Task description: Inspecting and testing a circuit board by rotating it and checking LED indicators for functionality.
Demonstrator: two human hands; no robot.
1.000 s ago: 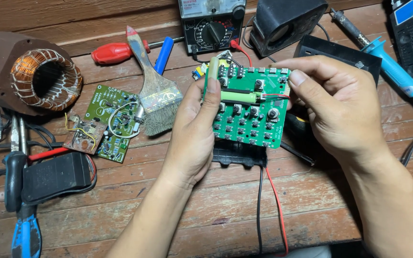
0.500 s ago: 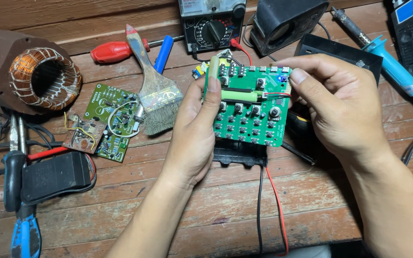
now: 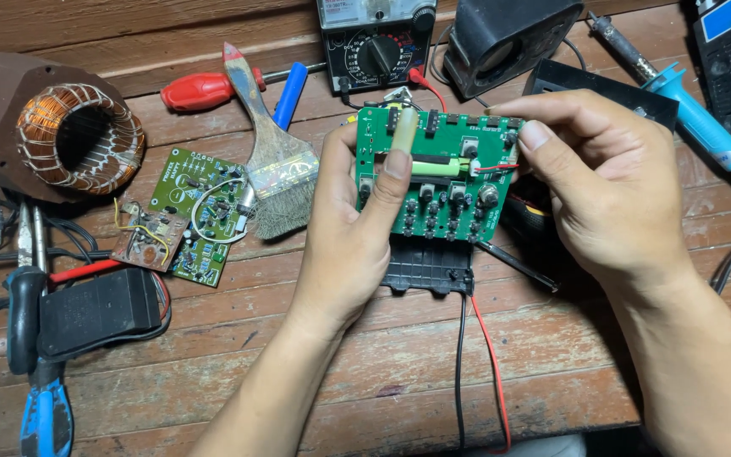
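**Green circuit board held up between two hands**

The green circuit board (image 3: 437, 173) sits above the middle of the wooden worktop (image 3: 382, 364), face toward the camera, its long axis running left to right. The left hand (image 3: 353, 228) hides its left edge, thumb pressed on the face; the right hand (image 3: 602, 190) covers its right edge, fingertips pinched closed at the corner. Both grips are closed on the board. A black plastic casing (image 3: 429, 269) hangs below it, mostly hidden. Red and black wires (image 3: 475, 364) run off the bottom edge. Behind, the multimeter (image 3: 378, 42) is cut off at the top. To the left lie a paintbrush (image 3: 268, 161), a second green board (image 3: 200, 216) and a copper coil (image 3: 78, 140). A blue soldering iron (image 3: 687, 110) lies at right.
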